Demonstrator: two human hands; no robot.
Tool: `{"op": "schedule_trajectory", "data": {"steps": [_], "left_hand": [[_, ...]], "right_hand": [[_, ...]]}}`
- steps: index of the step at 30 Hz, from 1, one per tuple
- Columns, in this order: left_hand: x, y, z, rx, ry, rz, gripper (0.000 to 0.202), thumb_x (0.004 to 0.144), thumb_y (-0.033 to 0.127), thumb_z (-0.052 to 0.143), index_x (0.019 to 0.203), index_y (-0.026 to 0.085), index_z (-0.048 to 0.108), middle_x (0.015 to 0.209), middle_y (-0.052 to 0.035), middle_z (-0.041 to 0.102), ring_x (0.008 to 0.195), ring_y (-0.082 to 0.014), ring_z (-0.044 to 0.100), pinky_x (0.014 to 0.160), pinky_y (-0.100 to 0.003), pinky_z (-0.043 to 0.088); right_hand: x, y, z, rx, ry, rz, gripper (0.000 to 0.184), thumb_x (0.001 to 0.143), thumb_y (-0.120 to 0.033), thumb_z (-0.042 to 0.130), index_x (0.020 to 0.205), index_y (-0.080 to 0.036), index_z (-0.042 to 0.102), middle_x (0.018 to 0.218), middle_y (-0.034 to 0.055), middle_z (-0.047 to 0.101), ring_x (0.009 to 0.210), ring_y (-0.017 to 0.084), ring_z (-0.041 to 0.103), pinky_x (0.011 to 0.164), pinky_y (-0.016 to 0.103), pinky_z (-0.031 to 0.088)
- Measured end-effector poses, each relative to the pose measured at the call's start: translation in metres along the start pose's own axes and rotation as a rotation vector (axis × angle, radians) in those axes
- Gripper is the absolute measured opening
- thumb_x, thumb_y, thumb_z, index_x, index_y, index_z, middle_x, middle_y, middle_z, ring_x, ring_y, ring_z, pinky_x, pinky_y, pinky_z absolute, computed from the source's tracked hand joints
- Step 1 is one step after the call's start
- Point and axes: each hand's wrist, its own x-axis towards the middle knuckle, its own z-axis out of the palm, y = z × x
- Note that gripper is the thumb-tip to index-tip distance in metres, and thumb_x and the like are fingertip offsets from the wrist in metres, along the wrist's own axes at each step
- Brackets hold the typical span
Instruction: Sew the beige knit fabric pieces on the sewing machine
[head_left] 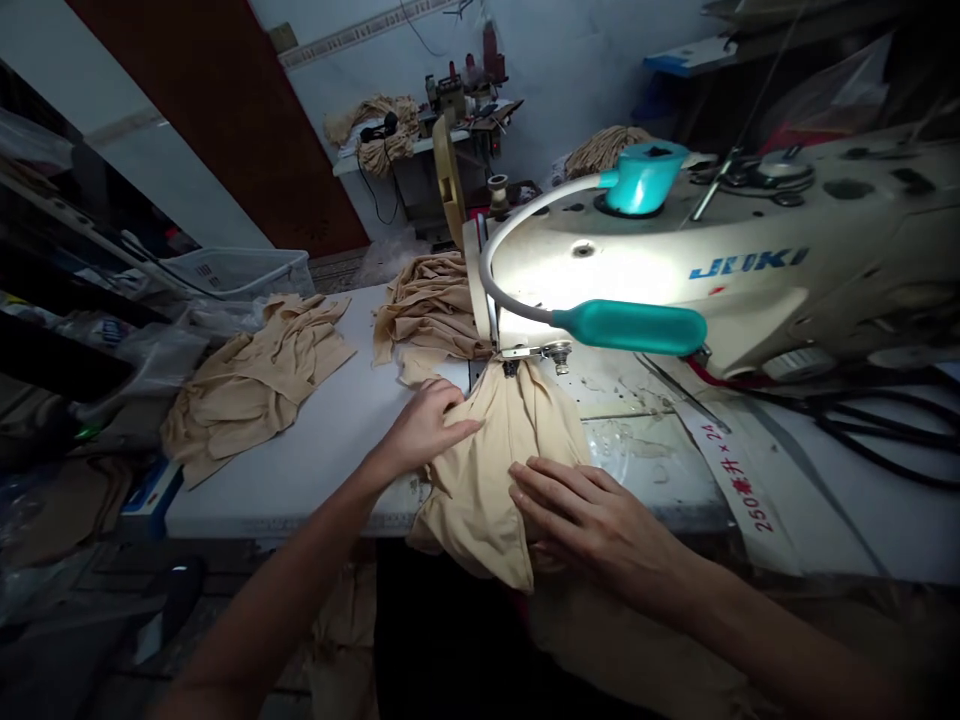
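Below the presser foot [516,362], left hand [424,428] and right hand [592,525] lie open, flat on beige fabric [487,490]. Even pressure keeps it smooth.

A beige stretch-knit garment [487,490] lies bunched and creased on the white desk [300,460], its far edge fed under the presser foot [511,366], the left hand [427,425] and right hand [592,525] spread flat upon it.
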Motion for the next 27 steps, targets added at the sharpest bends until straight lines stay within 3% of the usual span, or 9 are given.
{"op": "schedule_trajectory", "data": {"steps": [3,6,9,13,16,18,20,22,27], "left_hand": [[0.003,0.008,-0.016,-0.349,-0.082,-0.127,0.037,0.089,0.051,0.077,0.083,0.020,0.057,0.083,-0.0009,0.062,0.077,-0.0184,0.061,0.067,-0.028,0.048],[0.000,0.005,-0.023,-0.476,-0.030,-0.207,0.041,0.085,0.053,0.082,0.088,0.020,0.057,0.087,-0.0009,0.066,0.080,-0.0185,0.065,0.068,-0.027,0.050],[-0.009,-0.004,-0.012,-0.254,0.071,-0.174,0.039,0.085,0.050,0.083,0.100,0.020,0.061,0.098,-0.0041,0.073,0.093,-0.0228,0.071,0.078,-0.030,0.056],[-0.025,-0.002,0.011,0.298,0.221,0.025,0.044,0.099,0.036,0.071,0.139,0.021,0.061,0.130,-0.0125,0.071,0.119,-0.0314,0.069,0.098,-0.042,0.056],[-0.033,0.013,0.019,0.579,0.336,0.201,0.036,0.105,0.028,0.061,0.139,0.018,0.065,0.141,-0.0173,0.066,0.132,-0.0358,0.062,0.108,-0.051,0.052],[-0.036,0.022,0.023,0.621,0.285,0.332,0.028,0.107,0.024,0.056,0.130,0.017,0.070,0.148,-0.0156,0.063,0.145,-0.0342,0.053,0.120,-0.052,0.045],[-0.038,0.028,0.030,0.597,0.143,0.427,0.031,0.110,0.023,0.050,0.133,0.015,0.069,0.154,-0.0124,0.061,0.153,-0.0291,0.046,0.126,-0.046,0.041],[-0.041,0.031,0.040,0.590,0.024,0.438,0.039,0.111,0.027,0.048,0.145,0.013,0.061,0.158,-0.0127,0.057,0.154,-0.0274,0.046,0.125,-0.042,0.043],[-0.049,0.031,0.051,0.643,-0.063,0.403,0.051,0.113,0.036,0.044,0.159,0.016,0.048,0.167,-0.0106,0.048,0.155,-0.0342,0.044,0.117,-0.049,0.046]], "right_hand": [[-0.001,0.000,0.001,0.010,-0.019,0.013,0.044,0.109,-0.024,0.055,0.152,-0.017,0.058,0.165,0.0127,0.050,0.149,0.034,0.049,0.105,0.049,0.054],[-0.001,-0.001,0.000,0.015,-0.014,0.022,0.044,0.109,-0.024,0.054,0.152,-0.016,0.058,0.163,0.0134,0.053,0.148,0.034,0.050,0.104,0.049,0.054],[-0.001,-0.002,-0.001,0.005,-0.012,0.023,0.044,0.109,-0.023,0.052,0.152,-0.016,0.057,0.162,0.0133,0.055,0.148,0.034,0.051,0.104,0.048,0.053],[-0.003,-0.002,0.000,0.000,-0.031,0.028,0.044,0.110,-0.024,0.052,0.154,-0.016,0.056,0.164,0.0121,0.053,0.149,0.033,0.048,0.106,0.048,0.052],[-0.003,-0.002,0.001,-0.012,-0.054,0.028,0.047,0.108,-0.022,0.055,0.155,-0.016,0.054,0.166,0.0126,0.050,0.150,0.034,0.046,0.107,0.050,0.053],[-0.002,-0.003,0.001,-0.025,-0.062,0.021,0.049,0.107,-0.020,0.058,0.155,-0.015,0.054,0.165,0.0136,0.050,0.150,0.036,0.046,0.107,0.053,0.054],[-0.001,-0.004,0.000,-0.042,-0.073,0.021,0.049,0.105,-0.021,0.061,0.153,-0.015,0.055,0.164,0.0161,0.051,0.150,0.040,0.046,0.107,0.055,0.055],[0.000,-0.007,-0.001,-0.067,-0.083,0.034,0.051,0.102,-0.021,0.065,0.152,-0.014,0.057,0.163,0.0199,0.051,0.150,0.044,0.045,0.107,0.057,0.055],[-0.002,-0.013,0.000,-0.136,-0.088,0.082,0.062,0.096,-0.017,0.072,0.155,-0.017,0.054,0.162,0.0256,0.049,0.148,0.048,0.048,0.106,0.060,0.056]]}}
